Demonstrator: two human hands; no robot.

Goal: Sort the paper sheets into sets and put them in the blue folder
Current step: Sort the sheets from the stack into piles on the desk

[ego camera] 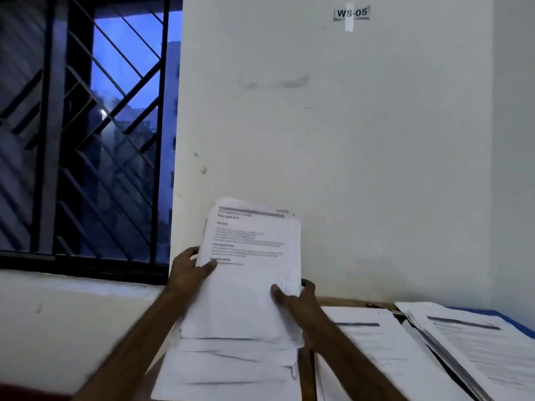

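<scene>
At the counter (344,301), seen from the head view, both hands grip one sheaf (249,270) held upright: left hand (188,270) on its left edge, right hand (292,302) low on its right. Sorting looks partly done: piles lie below (228,369), in the middle (364,348), and at right (474,345) atop the blue folder (518,319). Print is blurred; the folder is mostly covered and cut off.
</scene>
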